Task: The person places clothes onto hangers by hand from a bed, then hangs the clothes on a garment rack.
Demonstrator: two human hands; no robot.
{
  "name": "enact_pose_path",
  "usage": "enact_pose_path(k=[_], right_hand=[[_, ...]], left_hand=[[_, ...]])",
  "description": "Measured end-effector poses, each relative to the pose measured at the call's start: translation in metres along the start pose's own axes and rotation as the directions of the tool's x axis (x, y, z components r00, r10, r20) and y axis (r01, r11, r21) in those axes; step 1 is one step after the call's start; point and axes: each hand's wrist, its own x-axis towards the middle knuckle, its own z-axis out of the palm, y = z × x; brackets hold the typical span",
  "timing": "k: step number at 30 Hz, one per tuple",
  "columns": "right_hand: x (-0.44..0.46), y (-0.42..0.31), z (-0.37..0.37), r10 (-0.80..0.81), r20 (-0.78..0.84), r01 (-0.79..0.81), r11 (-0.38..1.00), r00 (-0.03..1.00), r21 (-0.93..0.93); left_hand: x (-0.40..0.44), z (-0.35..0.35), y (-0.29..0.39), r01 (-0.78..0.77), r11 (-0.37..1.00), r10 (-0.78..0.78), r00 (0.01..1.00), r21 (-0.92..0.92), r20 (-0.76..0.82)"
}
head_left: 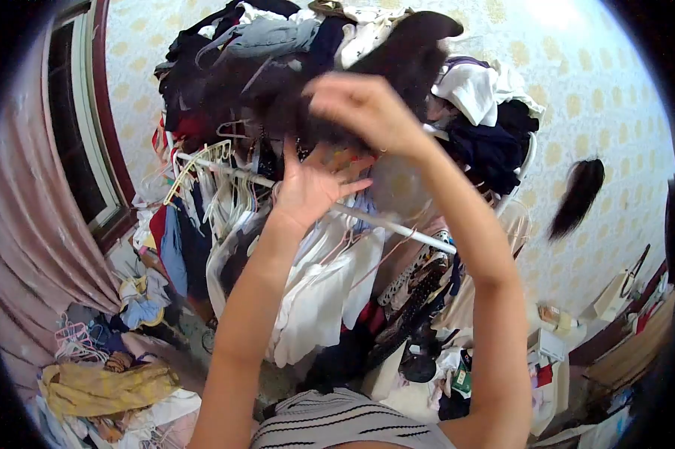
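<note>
My left hand point(311, 183) is raised at the centre, palm up with its fingers spread, just above the white rail point(390, 224). Its fingertips touch or overlap a dark, blurred garment point(277, 90). Higher up and a little right is my right hand point(363, 105), its fingers curled against the same dark cloth and smeared by motion. Whatever lies between those fingers is too blurred to make out. White shirts point(315, 299) hang from the rail below my hands.
Clothes are heaped along the rack's top, including a white garment point(468, 86) at the right. A pink curtain point(45, 202) hangs left. Dark hair point(578, 196) hangs on the right wall. A yellow cloth point(109, 389) lies on a pile at lower left.
</note>
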Motion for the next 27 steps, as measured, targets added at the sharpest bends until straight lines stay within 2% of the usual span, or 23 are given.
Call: enact_pose_path(k=[1, 2, 3, 4, 5, 6, 9, 13, 16, 18, 19, 20, 22, 23, 24, 25, 26, 27], right_hand=[[-0.008, 0.002, 0.018, -0.033, 0.154, 0.025, 0.998, 0.987, 0.056], [-0.016, -0.005, 0.029, 0.003, 0.300, -0.023, 0.998, 0.954, 0.062], [-0.036, -0.008, 0.044, 0.164, 0.268, -0.159, 0.986, 0.949, -0.042], [-0.043, -0.008, 0.051, -0.006, 0.313, 0.021, 0.999, 0.950, -0.044], [-0.055, -0.013, 0.049, 0.202, 0.456, -0.151, 0.978, 0.867, -0.146], [-0.062, -0.010, 0.055, 0.249, 0.473, -0.203, 0.968, 0.845, -0.148], [-0.068, 0.000, 0.071, 0.301, 0.375, -0.311, 0.950, 0.877, -0.036], [-0.073, 0.015, 0.084, 0.448, 0.183, -0.480, 0.850, 0.875, 0.215], [-0.087, 0.022, 0.097, 0.557, 0.087, -0.544, 0.749, 0.826, 0.378], [-0.100, 0.021, 0.107, 0.619, 0.051, -0.571, 0.688, 0.784, 0.448], [-0.106, 0.021, 0.112, 0.642, 0.042, -0.583, 0.665, 0.766, 0.467], [-0.110, 0.020, 0.116, 0.651, 0.027, -0.581, 0.658, 0.759, 0.480], [-0.115, 0.016, 0.130, 0.620, -0.024, -0.538, 0.699, 0.784, 0.471], [-0.114, 0.013, 0.137, 0.580, -0.058, -0.494, 0.738, 0.812, 0.459], [-0.115, 0.011, 0.144, 0.489, -0.125, -0.399, 0.813, 0.863, 0.423], [-0.113, 0.010, 0.146, 0.482, 0.065, -0.411, 0.659, 0.874, 0.630], [-0.114, 0.008, 0.148, 0.428, 0.241, -0.434, 0.439, 0.871, 0.786], [-0.117, 0.008, 0.148, 0.458, 0.262, -0.461, 0.403, 0.850, 0.791]], left_hand=[[-0.008, 0.007, -0.002, -0.115, 0.993, 0.120, 0.977, 0.036, -0.177], [-0.015, 0.006, 0.003, -0.134, 0.990, 0.140, 0.955, 0.042, -0.262], [-0.023, 0.005, 0.008, -0.135, 0.990, 0.141, 0.928, 0.041, -0.345], [-0.032, 0.004, 0.012, -0.137, 0.990, 0.141, 0.900, 0.040, -0.413], [-0.040, 0.002, 0.015, -0.136, 0.990, 0.138, 0.872, 0.039, -0.469], [-0.046, 0.002, 0.016, -0.130, 0.991, 0.128, 0.848, 0.032, -0.514], [-0.058, 0.001, 0.022, -0.128, 0.991, 0.118, 0.788, 0.027, -0.604], [-0.071, 0.005, 0.019, -0.128, 0.992, 0.095, 0.733, 0.002, -0.673], [-0.084, 0.004, 0.012, -0.129, 0.991, 0.066, 0.731, -0.042, -0.680], [-0.093, -0.001, 0.009, -0.088, 0.996, 0.088, 0.794, 0.030, -0.602], [-0.099, -0.001, 0.006, -0.039, 0.994, 0.098, 0.762, 0.106, -0.640], [-0.105, -0.002, 0.003, -0.037, 0.994, 0.095, 0.756, 0.103, -0.647], [-0.119, -0.009, -0.003, -0.111, 0.991, 0.042, 0.795, -0.078, -0.605], [-0.127, -0.037, -0.007, -0.105, 0.990, 0.028, 0.787, -0.089, -0.617], [-0.138, -0.086, -0.013, -0.017, 0.763, 0.405, 0.792, 0.646, -0.457], [-0.148, -0.075, -0.003, -0.091, 0.889, 0.270, 0.896, 0.449, -0.352], [-0.157, -0.062, 0.007, -0.072, 0.973, 0.123, 0.965, 0.219, -0.231], [-0.167, -0.054, 0.013, -0.076, 0.989, 0.106, 0.960, 0.124, -0.261]])
